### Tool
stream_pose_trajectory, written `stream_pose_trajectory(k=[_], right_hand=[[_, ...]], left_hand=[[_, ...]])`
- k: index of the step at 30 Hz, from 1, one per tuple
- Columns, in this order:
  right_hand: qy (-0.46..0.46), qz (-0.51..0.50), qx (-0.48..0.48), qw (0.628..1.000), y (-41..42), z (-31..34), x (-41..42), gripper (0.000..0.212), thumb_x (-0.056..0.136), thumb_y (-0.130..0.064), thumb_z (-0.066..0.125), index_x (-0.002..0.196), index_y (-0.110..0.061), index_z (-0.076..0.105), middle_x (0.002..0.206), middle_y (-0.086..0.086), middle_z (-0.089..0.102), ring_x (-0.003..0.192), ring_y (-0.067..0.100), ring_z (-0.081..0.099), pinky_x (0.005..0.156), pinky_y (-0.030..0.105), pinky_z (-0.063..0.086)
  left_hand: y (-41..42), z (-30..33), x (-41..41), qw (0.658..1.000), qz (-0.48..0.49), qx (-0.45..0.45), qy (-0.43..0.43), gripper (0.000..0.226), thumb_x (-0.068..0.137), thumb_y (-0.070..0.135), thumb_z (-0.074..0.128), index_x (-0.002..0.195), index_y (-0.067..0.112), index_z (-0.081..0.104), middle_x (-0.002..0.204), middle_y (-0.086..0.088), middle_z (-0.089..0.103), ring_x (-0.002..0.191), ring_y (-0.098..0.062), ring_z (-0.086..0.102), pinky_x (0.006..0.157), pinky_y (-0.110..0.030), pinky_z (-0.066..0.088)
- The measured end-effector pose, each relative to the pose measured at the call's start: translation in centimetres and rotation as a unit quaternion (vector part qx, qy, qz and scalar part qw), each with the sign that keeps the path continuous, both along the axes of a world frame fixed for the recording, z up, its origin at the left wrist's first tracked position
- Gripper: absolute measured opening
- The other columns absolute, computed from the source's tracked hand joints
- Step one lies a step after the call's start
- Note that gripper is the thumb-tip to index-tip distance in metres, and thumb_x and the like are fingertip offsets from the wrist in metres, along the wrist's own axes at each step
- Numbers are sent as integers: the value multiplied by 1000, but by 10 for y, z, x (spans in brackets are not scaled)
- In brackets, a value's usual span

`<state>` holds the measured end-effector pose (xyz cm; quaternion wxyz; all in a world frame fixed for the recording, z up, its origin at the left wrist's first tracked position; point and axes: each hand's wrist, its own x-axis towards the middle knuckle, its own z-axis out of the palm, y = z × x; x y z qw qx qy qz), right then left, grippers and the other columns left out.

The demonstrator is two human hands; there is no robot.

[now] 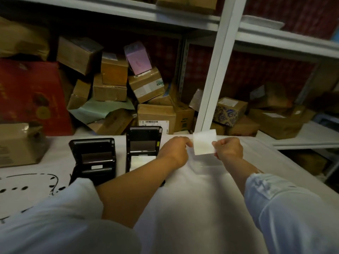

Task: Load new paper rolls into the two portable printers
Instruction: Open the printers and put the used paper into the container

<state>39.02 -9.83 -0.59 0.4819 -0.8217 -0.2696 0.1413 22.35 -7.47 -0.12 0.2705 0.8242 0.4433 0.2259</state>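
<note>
Two black portable printers stand with lids raised on the white table (183, 198). The left printer (93, 158) has a dark, bare paper bay. White paper shows in the bay of the right printer (144, 143). To their right, above the table, a white paper roll (204, 143) is held between both hands. My left hand (174, 149) pinches its left edge and my right hand (229, 148) pinches its right edge. A clear wrapper (205, 166) lies on the table just below the roll.
Metal shelving behind the table is piled with cardboard boxes (145, 85) and a red bag (31, 96). A brown box (18, 143) sits at the table's left edge. A white shelf post (216, 70) rises behind the roll. Black drawn marks (27, 187) cover the table's left.
</note>
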Motion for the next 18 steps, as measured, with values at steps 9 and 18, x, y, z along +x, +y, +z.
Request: stream_pose_trajectory(k=[9,18], right_hand=[[-186,128,-280,933,13,-15,3,44,78,-35,75,112,-13,58,111,9,63,102,27,61,89,37,51],[-272,149,-330,892,13,-19,2,42,88,-20,61,127,-10,48,132,12,52,120,28,53,98,35,42]], left_hand=[[-8,-22,-12,984,-80,89,131,41,94,16,52,133,27,48,142,1,40,120,-25,51,101,-36,44],[-2,-20,-26,982,-63,84,159,41,95,17,48,134,30,47,139,0,43,121,-24,50,99,-36,45]])
